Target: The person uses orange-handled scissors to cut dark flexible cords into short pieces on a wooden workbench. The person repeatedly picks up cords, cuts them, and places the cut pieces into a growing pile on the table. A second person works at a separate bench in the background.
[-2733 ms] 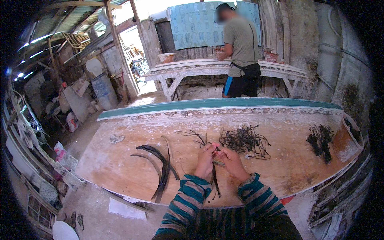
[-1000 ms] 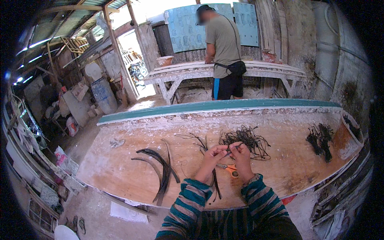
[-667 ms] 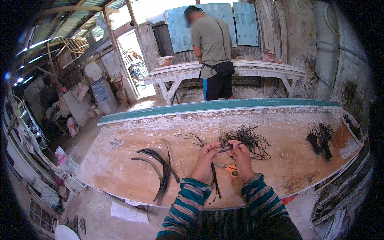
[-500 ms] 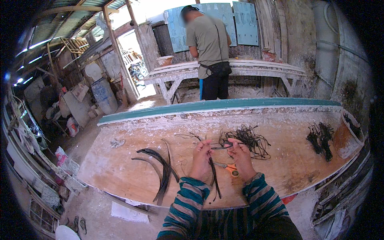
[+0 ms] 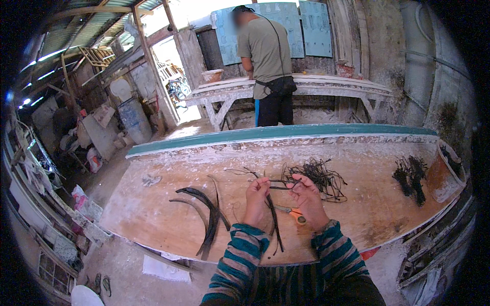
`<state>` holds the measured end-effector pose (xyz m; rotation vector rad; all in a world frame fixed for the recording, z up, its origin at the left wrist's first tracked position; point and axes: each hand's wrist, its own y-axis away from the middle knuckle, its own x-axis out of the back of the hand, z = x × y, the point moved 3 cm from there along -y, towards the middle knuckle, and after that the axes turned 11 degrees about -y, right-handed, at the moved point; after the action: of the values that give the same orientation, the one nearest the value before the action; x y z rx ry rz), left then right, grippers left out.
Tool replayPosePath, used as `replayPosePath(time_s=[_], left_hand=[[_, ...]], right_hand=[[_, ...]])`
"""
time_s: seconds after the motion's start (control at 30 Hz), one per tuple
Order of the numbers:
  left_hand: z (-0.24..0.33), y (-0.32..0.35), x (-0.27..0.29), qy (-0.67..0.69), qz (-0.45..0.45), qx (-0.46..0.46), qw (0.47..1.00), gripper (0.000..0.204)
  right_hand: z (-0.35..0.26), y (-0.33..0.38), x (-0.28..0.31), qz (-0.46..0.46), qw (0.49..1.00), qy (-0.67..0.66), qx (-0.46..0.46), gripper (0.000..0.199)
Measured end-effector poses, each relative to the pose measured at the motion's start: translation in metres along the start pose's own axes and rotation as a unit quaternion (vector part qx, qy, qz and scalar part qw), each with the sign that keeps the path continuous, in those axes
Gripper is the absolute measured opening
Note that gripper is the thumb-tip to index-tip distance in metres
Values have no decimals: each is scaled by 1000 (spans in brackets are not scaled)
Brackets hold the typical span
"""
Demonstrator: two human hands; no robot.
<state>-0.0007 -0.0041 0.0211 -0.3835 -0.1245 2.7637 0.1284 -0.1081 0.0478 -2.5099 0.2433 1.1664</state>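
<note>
My left hand (image 5: 258,203) is closed, pinching a thin black strip (image 5: 278,188) over the middle of the board. Its other end runs to my right hand (image 5: 309,202), whose thumb and fingertips are closed on it. Between the hands the strip looks doubled, like a narrow loop. Beneath them lie scissors (image 5: 297,216) with orange handles, partly hidden by my right hand. Loose black strips (image 5: 276,232) lie on the board just right of my left wrist. A tangled heap of black knotted cords (image 5: 322,176) sits beyond my right hand.
Wide curved black strips (image 5: 210,219) lie to the left on the wooden board (image 5: 153,214). Bundles of black cords (image 5: 410,178) and a tilted tub (image 5: 445,176) stand at the right end. A teal rail (image 5: 286,135) edges the far side; a person (image 5: 268,56) stands beyond at another bench.
My right hand's fingers have shifted and lifted slightly, and the strip between my hands now shows as two separated strands. The person at the back has bent forward a little.
</note>
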Motion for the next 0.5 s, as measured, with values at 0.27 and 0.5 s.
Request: replayPosePath(time_s=[0.27,0.5], left_hand=[[-21,-11,1,-29,-6,-72,997,15],[-32,-14,8,-101,-20,6,995,6]], right_hand=[[0,1,3,-39,998,45,7,19],[-3,2,-2,-54,988,147,18,19]])
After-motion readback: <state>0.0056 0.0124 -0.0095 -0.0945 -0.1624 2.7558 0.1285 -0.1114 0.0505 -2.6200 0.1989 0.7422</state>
